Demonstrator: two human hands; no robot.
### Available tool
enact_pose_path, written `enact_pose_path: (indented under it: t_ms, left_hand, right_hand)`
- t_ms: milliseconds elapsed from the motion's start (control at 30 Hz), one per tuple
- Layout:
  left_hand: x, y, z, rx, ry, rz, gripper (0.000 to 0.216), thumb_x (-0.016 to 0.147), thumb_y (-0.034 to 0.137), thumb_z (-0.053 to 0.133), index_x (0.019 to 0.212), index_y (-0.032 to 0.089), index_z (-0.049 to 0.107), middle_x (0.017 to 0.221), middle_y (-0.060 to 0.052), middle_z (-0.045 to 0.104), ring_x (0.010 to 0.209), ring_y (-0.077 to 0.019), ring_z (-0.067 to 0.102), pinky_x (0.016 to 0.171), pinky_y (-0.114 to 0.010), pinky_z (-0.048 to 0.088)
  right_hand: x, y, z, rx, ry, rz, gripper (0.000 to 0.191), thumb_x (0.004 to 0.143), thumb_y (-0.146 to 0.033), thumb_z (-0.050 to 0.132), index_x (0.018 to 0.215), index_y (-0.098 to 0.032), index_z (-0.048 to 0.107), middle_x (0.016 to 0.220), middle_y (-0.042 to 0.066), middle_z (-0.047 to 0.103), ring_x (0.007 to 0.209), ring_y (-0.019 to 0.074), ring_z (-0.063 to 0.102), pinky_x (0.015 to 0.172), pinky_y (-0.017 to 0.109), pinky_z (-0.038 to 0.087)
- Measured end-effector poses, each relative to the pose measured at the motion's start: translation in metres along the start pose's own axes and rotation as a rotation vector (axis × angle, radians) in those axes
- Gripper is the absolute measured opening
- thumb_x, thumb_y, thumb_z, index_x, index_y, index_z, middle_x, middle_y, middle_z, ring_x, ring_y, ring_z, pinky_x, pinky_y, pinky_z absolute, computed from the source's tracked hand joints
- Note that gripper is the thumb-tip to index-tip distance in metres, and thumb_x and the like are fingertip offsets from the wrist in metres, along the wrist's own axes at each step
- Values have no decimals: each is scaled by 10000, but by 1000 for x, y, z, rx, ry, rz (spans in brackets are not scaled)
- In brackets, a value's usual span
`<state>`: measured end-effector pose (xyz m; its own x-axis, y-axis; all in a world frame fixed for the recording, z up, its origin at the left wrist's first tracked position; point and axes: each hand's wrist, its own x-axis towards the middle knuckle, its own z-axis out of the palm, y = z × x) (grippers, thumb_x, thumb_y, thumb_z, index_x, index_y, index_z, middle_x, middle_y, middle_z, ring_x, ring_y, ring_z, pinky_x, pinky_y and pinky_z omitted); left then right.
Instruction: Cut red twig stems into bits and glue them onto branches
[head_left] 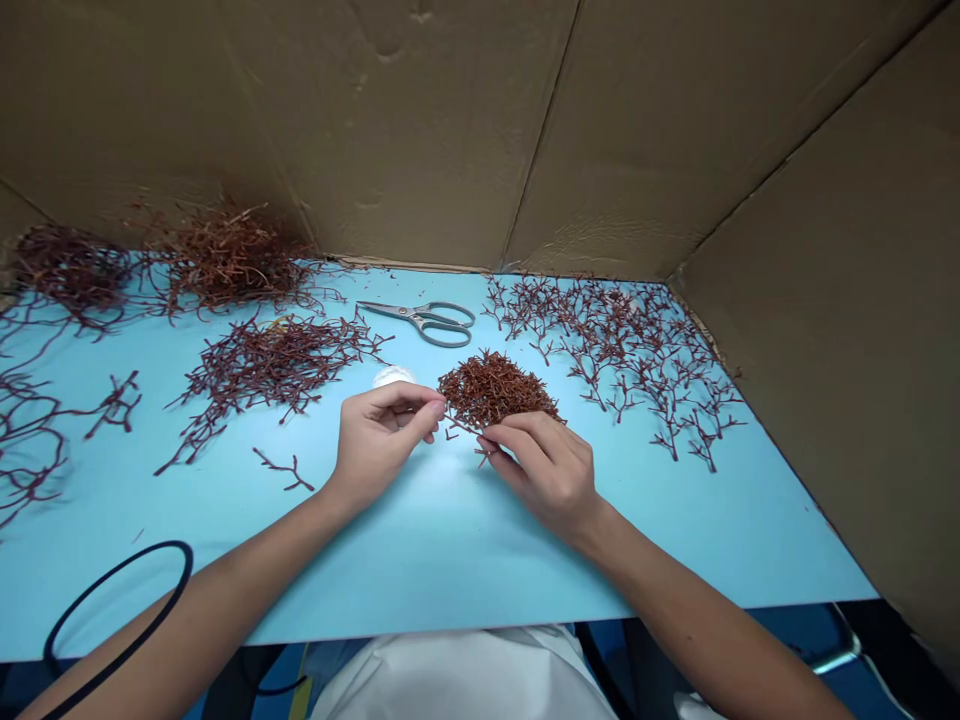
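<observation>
**Pinching a thin sprig (461, 424) beside a heap of cut twigs (495, 390)**

Both hands work near the middle of the light blue counter (450, 560), toward its front edge. The left hand's (379, 450) thumb and forefinger are closed on the sprig. The right hand's (544, 475) fingers curl shut over its other end, hiding that end, right against the lower edge of the heap. Where the sprig stops and the heap begins is hard to make out, and single twigs inside the heap cannot be told apart. Just behind the left fingertips, a small white round object (393, 376) is partly hidden, so its kind is unclear. Steel scissors (416, 322) lie closed near the back edge. A wide spread of branched sprigs (622, 360) reaches the back right corner, and tangled bunches (225, 262) crowd the back left. Long looping stems (30, 440) run out of view past the left edge. A black cord (120, 568) loops near the front left corner and crosses the left forearm (225, 590). Cardboard walls (390, 130) rise along the back and right edges.
</observation>
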<state>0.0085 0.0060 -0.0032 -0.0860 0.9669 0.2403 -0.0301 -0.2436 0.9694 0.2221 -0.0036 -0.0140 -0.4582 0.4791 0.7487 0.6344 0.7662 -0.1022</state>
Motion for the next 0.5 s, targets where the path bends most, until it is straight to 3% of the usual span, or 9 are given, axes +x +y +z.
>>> enact_pose_path:
  t_ms: [100, 200, 267, 400, 500]
  left_hand:
    - [-1, 0, -1, -40, -36, -16, 71, 861, 214, 762, 837, 153, 790, 657, -6, 725, 527, -115, 659, 497, -210, 584]
    - [-1, -1, -4, -7, -97, 15, 141, 946, 266, 691, 954, 153, 776, 743, -32, 754, 586, -143, 692, 494, -235, 583]
    - [-2, -4, -7, 185, -164, 132, 126, 961, 246, 682, 973, 153, 767, 782, -42, 766, 606, -141, 687, 509, -229, 565]
    - [-2, -11, -16, 787, -418, 555, 149, 1010, 195, 627, 1052, 154, 763, 919, -82, 791, 737, -178, 715, 638, -277, 575]
    - [-2, -15, -20, 1093, -566, 656, 214, 1041, 169, 546, 1090, 160, 754, 997, -100, 782, 854, -234, 734, 639, -305, 561]
  right_hand:
    - [0, 0, -1, 86, 13, 40, 111, 956, -87, 702, 1000, -189, 703, 859, 57, 772, 729, 159, 698, 637, 277, 548]
    - [4, -1, -3, 263, 59, 223, 128, 939, -78, 711, 958, -205, 706, 839, 37, 740, 697, 135, 654, 583, 254, 514]
    - [7, 0, -4, 391, 89, 412, 110, 928, -111, 731, 907, -216, 708, 814, 14, 706, 649, 117, 602, 543, 246, 476]
    - [12, 3, -3, 632, 92, 761, 97, 881, -208, 769, 827, -223, 690, 786, -5, 691, 606, 107, 554, 510, 245, 430]
    - [12, 4, -3, 794, 62, 894, 111, 854, -273, 777, 824, -226, 681, 782, 0, 705, 634, 118, 581, 545, 251, 465]
